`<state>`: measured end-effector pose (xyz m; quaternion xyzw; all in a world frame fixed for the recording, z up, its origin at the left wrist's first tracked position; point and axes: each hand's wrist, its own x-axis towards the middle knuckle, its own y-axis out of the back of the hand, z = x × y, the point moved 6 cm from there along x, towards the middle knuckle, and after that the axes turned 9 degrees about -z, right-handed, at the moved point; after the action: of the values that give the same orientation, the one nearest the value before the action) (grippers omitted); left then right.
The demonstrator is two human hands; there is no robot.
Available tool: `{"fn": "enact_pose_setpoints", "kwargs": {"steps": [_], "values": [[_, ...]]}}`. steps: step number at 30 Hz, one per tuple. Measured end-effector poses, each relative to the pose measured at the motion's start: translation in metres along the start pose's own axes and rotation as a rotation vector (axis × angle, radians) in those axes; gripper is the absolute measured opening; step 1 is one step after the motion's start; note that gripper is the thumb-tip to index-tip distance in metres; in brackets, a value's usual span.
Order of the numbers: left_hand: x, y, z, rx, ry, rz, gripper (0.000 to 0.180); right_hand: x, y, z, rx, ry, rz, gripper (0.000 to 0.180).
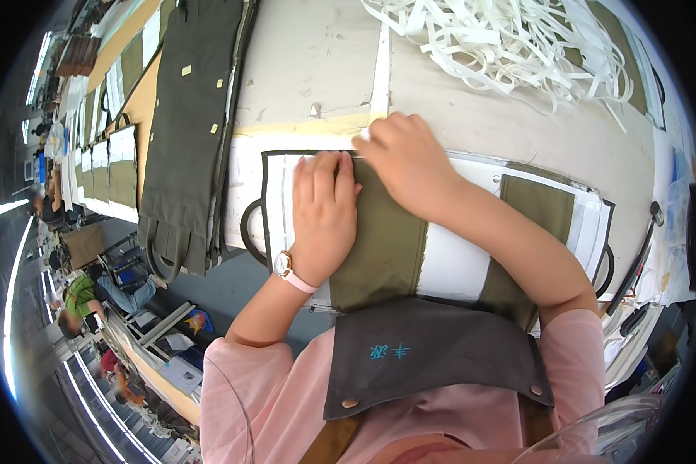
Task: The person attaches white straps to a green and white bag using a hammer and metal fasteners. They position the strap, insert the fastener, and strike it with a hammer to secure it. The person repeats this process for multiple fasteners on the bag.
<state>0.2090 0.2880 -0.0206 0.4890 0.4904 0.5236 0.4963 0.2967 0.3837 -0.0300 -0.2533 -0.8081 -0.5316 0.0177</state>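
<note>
The panel (390, 247) lies at the desk's (309, 69) near edge. The left hand (325, 193) rests flat on it, fingers nearly together; the right hand (402, 155) curls by its far edge, whether pinching anything I cannot tell.

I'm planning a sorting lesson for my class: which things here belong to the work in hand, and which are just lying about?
In hand:
Green-and-white cloth, left hand on it, right hand at its far edge

Apparently lying about:
Dark cloth with handles
Pile of white strips, though its use is unclear
</note>
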Motion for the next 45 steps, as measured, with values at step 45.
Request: {"fn": "enact_pose_setpoints", "kwargs": {"steps": [45], "values": [[-0.008, -0.008, 0.009, -0.031, -0.014, -0.179, 0.065, -0.036, 0.022, 0.029, 0.194, -0.203, 0.099, 0.019]]}}
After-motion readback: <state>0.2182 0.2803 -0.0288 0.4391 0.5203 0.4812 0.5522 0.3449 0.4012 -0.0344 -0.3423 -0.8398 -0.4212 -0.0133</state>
